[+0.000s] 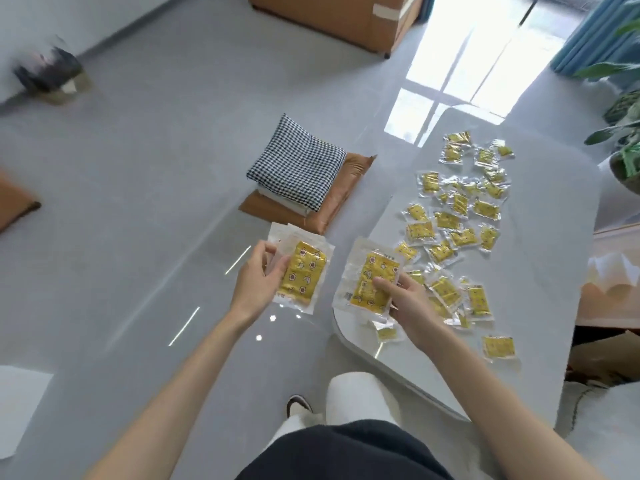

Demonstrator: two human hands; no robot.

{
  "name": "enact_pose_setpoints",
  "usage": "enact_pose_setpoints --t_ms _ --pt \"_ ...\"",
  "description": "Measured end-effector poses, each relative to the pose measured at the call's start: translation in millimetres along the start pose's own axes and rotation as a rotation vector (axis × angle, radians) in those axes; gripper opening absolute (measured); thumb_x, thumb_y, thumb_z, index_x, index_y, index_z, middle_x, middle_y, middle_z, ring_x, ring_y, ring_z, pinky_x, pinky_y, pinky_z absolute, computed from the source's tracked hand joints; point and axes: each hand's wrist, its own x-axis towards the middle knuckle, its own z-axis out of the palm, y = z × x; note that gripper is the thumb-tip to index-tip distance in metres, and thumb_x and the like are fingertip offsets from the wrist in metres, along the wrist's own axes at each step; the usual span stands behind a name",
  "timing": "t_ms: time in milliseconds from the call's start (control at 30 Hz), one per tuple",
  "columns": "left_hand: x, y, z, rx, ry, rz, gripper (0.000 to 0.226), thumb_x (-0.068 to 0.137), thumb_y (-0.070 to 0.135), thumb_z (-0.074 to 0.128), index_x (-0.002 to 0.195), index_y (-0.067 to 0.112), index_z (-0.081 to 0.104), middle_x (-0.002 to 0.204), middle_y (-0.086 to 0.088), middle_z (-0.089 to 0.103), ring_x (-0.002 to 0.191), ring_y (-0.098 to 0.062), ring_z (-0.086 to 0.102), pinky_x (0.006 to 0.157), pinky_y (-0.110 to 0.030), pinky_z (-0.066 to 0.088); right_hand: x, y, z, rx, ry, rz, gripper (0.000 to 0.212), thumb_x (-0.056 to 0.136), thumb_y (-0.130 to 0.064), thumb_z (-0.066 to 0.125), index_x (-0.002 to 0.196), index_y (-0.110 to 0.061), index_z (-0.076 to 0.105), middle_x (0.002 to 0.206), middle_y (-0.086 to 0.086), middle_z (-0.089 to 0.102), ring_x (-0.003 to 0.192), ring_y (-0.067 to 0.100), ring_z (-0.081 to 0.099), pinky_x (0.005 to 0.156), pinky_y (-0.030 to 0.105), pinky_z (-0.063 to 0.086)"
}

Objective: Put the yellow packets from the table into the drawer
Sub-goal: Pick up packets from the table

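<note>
Left hand [256,278] first: the fingers are curled round a small stack of packets [304,271], with the thumb on the upper left edge and the fingertips laid over the left side of the yellow print. At least 2 clear wrappers can be seen overlapping there, but the exact count can't be made out. The stack is held over the grey floor [138,202], just left of the table's near corner and not touching it.

Right hand [405,303]: 1 single packet [374,271] is pinched at its lower right, thumb on top of the yellow print and the other fingers tucked underneath. It's held tilted above the near left corner of the table [540,271], beside the left hand's stack with a gap between them.

Further out, the loose packets [450,220] are scattered over the white glossy tabletop, from right by the right hand up to the far end, and lots of them overlap. 1 lone packet [498,347] lies apart by the near edge.

Left of the table, a checked cushion [298,168] is stacked on a tan cushion [349,181] on the floor. A brown box [329,19] is seen at the top, and a blue curtain [588,36] and plant leaves [623,133] at the right. A white trouser knee [360,393] and a shoe [298,405] show at the bottom.
</note>
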Motion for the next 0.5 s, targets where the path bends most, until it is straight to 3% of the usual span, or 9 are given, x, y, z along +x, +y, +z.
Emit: enact_pose_setpoints --t_ms 167,267,367,500 --pt "51.3 -3.9 -55.0 -0.031 -0.031 0.026 0.017 0.094 0.029 0.054 0.098 0.013 0.047 0.071 0.004 0.051 0.062 -0.006 0.051 0.052 -0.012 0.043 22.5 -29.8 68.0 0.035 0.010 -0.016 0.019 0.094 -0.013 0.058 0.112 -0.014 0.061 0.096 0.000 0.071 0.082 0.014 0.068 0.074 0.028 0.054" --pt "95.1 -5.9 -83.3 -0.040 -0.041 0.024 0.021 0.094 0.034 0.053 0.100 0.014 0.048 0.077 0.002 0.059 0.067 -0.010 0.059 0.059 -0.026 0.049 50.5 -51.5 108.4 0.047 0.023 -0.027 0.019 0.094 -0.013 0.058 0.112 -0.012 0.062 0.096 0.001 0.071 0.080 0.012 0.069 0.067 0.024 0.053" --pt "143.1 -5.4 -107.2 -0.096 -0.046 0.029 0.019 0.095 0.033 0.053 0.100 0.015 0.049 0.087 -0.001 0.064 0.072 -0.008 0.063 0.058 -0.019 0.050 84.3 -76.4 146.7 0.077 0.030 -0.037 0.017 0.094 -0.012 0.057 0.111 -0.012 0.062 0.097 0.001 0.071 0.080 0.012 0.069 0.063 0.022 0.054" --pt "220.9 -0.8 -143.7 -0.057 -0.047 0.049 0.018 0.095 0.033 0.053 0.099 0.016 0.047 0.081 0.003 0.060 0.069 -0.006 0.059 0.054 -0.014 0.044 137.4 -116.5 194.1 0.115 0.057 -0.040 0.011 0.094 -0.011 0.057 0.102 -0.015 0.063 0.097 0.001 0.071 0.084 0.015 0.069 0.066 0.025 0.055"
